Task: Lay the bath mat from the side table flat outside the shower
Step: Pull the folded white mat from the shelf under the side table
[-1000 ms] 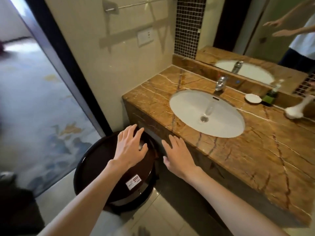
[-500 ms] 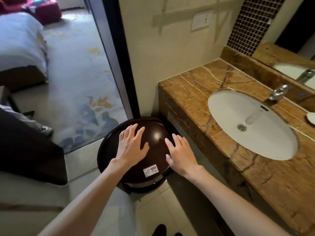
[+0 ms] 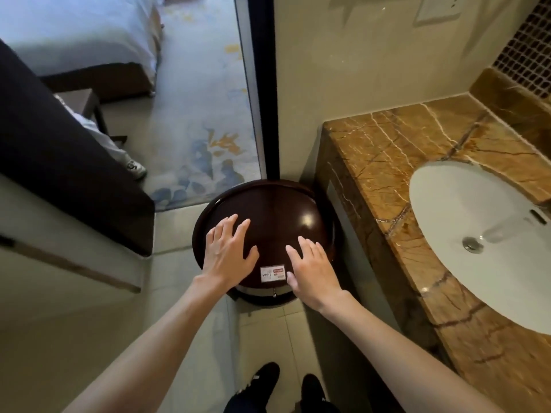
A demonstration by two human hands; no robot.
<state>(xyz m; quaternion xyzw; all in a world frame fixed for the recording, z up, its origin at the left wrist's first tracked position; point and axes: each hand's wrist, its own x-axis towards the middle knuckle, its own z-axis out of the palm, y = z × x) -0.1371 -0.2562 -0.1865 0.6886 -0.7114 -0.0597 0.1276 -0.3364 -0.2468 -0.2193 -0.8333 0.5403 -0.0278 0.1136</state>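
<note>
A round dark brown side table (image 3: pixel 277 204) stands on the tiled floor between the doorway and the vanity. A small white WiFi card (image 3: pixel 272 274) lies near its front edge. My left hand (image 3: pixel 228 254) hovers palm down over the table's left half, fingers spread, holding nothing. My right hand (image 3: pixel 313 269) hovers palm down over the table's right front, fingers spread, also holding nothing. No bath mat shows anywhere in view.
A brown marble vanity (image 3: pixel 417 150) with a white oval basin (image 3: pixel 483 234) runs along the right. A dark door frame (image 3: pixel 259 84) opens onto a carpeted bedroom with a bed (image 3: pixel 77 31). Someone's shoe (image 3: pixel 135 168) shows there. My own shoes (image 3: pixel 268 380) stand on the tiles.
My view has swung left and down, from the basin towards the side table and doorway. Both hands stay open above the table, the right one shifting over its top.
</note>
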